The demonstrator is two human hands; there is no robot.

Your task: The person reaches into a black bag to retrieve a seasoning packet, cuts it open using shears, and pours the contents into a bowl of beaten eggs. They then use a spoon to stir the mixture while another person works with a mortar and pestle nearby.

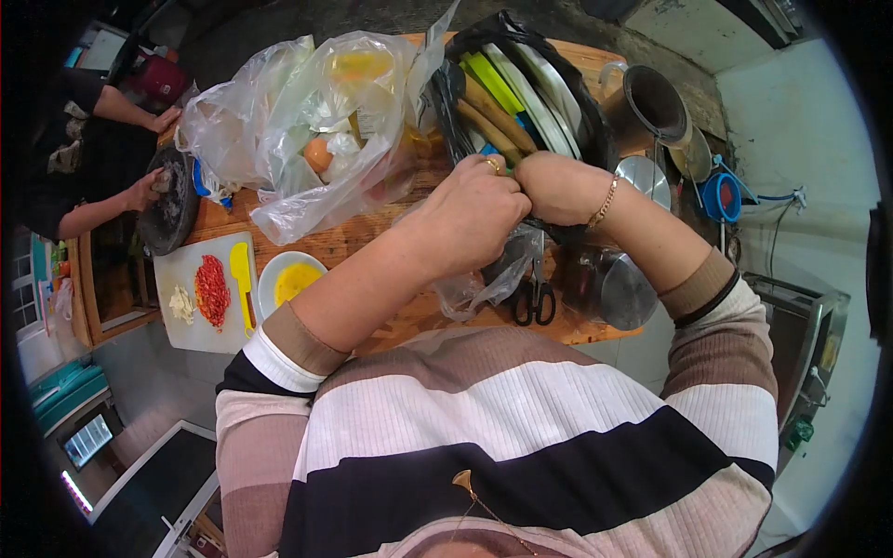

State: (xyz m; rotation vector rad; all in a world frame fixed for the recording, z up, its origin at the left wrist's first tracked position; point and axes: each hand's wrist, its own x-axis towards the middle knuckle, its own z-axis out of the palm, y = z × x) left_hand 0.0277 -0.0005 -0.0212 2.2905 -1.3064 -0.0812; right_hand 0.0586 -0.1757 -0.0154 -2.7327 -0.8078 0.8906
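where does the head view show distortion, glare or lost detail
Head view: fisheye distortion bends the outer scene toward black corners; head view: glare streaks the clear plastic bag; head view: the black plastic bag loses detail in its dark folds, while the left hand and right hand look fairly sharp.

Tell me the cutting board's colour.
White; the cutting board shows in the head view, the only one.
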